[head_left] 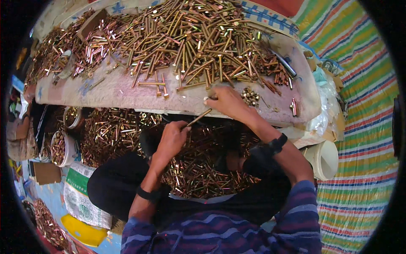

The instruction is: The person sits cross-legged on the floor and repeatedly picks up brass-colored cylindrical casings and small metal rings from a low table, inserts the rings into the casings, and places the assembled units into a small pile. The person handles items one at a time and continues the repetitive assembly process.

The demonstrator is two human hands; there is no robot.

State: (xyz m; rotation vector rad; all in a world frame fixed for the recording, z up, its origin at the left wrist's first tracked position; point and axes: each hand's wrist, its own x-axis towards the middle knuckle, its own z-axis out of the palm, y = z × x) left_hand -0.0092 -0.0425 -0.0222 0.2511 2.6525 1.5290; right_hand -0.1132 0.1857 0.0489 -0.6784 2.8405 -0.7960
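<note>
My left hand (171, 137) pinches a long brassy bolt (199, 117) below the front edge of the cloth-covered work surface (105, 93). The bolt points up and to the right, toward my right hand. My right hand (228, 103) is over that front edge with its fingers bent and drawn together. Something small and pale shows at its thumb, too small to name. A big heap of brassy bolts (186, 38) covers the surface beyond both hands. Beside my right hand is a small pile of nuts (250, 96).
Many more bolts (203, 173) lie below, between my legs. At left stand a white bucket of fasteners (71, 148) and a printed sack (86, 201). A white bucket (325, 158) lies tipped at right. A metal tube (285, 63) edges the heap; striped sheeting (359, 169) hangs beyond.
</note>
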